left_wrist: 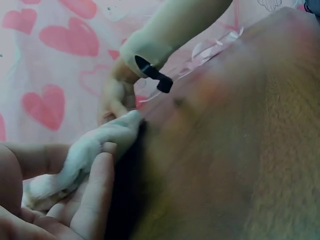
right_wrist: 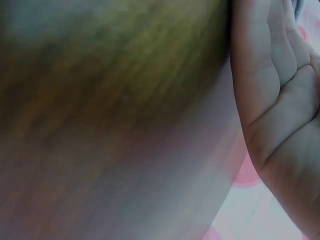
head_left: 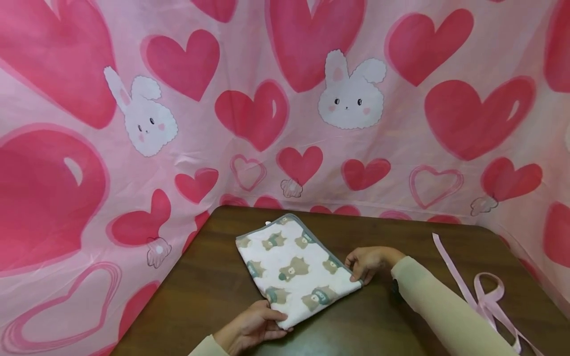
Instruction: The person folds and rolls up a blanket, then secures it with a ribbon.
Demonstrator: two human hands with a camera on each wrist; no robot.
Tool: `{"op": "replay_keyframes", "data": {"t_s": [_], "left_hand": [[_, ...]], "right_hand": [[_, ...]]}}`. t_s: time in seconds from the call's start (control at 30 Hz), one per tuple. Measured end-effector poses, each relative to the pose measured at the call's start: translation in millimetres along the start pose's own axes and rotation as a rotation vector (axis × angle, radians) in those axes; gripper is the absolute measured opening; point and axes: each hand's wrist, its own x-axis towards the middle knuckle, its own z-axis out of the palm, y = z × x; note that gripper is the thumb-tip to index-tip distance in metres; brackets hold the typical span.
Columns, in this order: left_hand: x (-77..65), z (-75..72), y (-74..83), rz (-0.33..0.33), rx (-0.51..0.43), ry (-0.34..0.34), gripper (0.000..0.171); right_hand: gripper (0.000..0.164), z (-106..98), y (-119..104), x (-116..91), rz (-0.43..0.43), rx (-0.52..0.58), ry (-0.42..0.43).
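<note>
A folded white towel (head_left: 296, 272) with brown bears and a grey-green edge lies tilted across the middle of the table in the head view. My left hand (head_left: 256, 324) grips its near corner, thumb on top and fingers underneath. At the right corner, my right hand (head_left: 371, 261) pinches the edge between thumb and fingers. From the left wrist, the towel (left_wrist: 95, 145) shows as a thick fold between thumb and fingers, with the right hand at its far end. The right wrist view shows mostly the palm; the pinched corner is hidden there.
A pink ribbon (head_left: 492, 301) lies looped at the right of the dark wooden table (head_left: 196, 277), beside the right forearm. Pink cloth (head_left: 307, 109) with hearts and rabbits hangs behind and to the sides of the table.
</note>
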Motion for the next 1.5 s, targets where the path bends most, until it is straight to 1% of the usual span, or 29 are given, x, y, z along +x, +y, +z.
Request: {"op": "replay_keyframes", "data": {"t_s": [0.13, 0.23, 0.3, 0.33, 0.4, 0.57, 0.63, 0.73, 0.87, 0.97, 1.13, 1.23, 1.3, 1.4, 1.5], "left_hand": [[-3.9, -3.4, -0.7, 0.008, 0.036, -0.004, 0.033], [-2.5, -7.8, 3.6, 0.004, 0.039, 0.007, 0.026], [0.6, -13.1, 9.0, 0.018, 0.026, 0.04, 0.021], [2.7, -17.1, 12.7, 0.027, 0.017, 0.063, 0.02], [8.2, -27.6, 21.1, 0.063, 0.008, 0.132, 0.019], [27.8, -61.1, 45.4, 0.179, 0.008, 0.361, 0.023], [37.7, -73.3, 54.9, 0.21, 0.015, 0.432, 0.029], [53.0, -89.6, 69.0, 0.233, 0.021, 0.508, 0.032], [68.9, -108.4, 86.1, 0.23, 0.007, 0.563, 0.028], [76.4, -120.7, 95.3, 0.212, -0.016, 0.584, 0.026], [86.0, -137.4, 103.5, 0.187, -0.047, 0.565, 0.026], [93.6, -142.6, 106.6, 0.194, -0.055, 0.542, 0.024], [99.1, -145.1, 108.1, 0.193, -0.052, 0.544, 0.022], [107.4, -146.9, 110.6, 0.184, -0.011, 0.544, 0.022], [116.4, -144.3, 114.8, 0.166, 0.036, 0.556, 0.028]], "right_hand": [[0.033, 7.0, -0.6, -5.3, 0.022, -0.004, 0.008], [0.033, 12.0, -2.3, -8.4, 0.016, 0.001, 0.033], [0.034, 15.3, -2.6, -10.1, -0.002, 0.005, 0.058], [0.034, 16.9, -2.6, -10.7, -0.01, 0.007, 0.072], [0.034, 20.3, -1.9, -11.9, -0.031, 0.015, 0.097], [0.035, 29.8, 2.0, -19.8, -0.083, 0.062, 0.144], [0.035, 34.1, 4.8, -24.7, -0.102, 0.09, 0.159], [0.032, 40.0, 9.7, -32.4, -0.118, 0.126, 0.18], [0.027, 44.9, 13.8, -40.9, -0.128, 0.147, 0.211], [0.024, 48.5, 14.9, -44.0, -0.148, 0.162, 0.226], [0.019, 56.2, 16.6, -43.3, -0.179, 0.174, 0.268], [0.016, 60.4, 18.8, -41.8, -0.192, 0.16, 0.295], [0.014, 62.6, 19.8, -40.7, -0.2, 0.15, 0.303], [0.012, 65.4, 21.4, -40.4, -0.205, 0.139, 0.304], [0.011, 68.5, 22.7, -43.6, -0.2, 0.138, 0.303]]}}
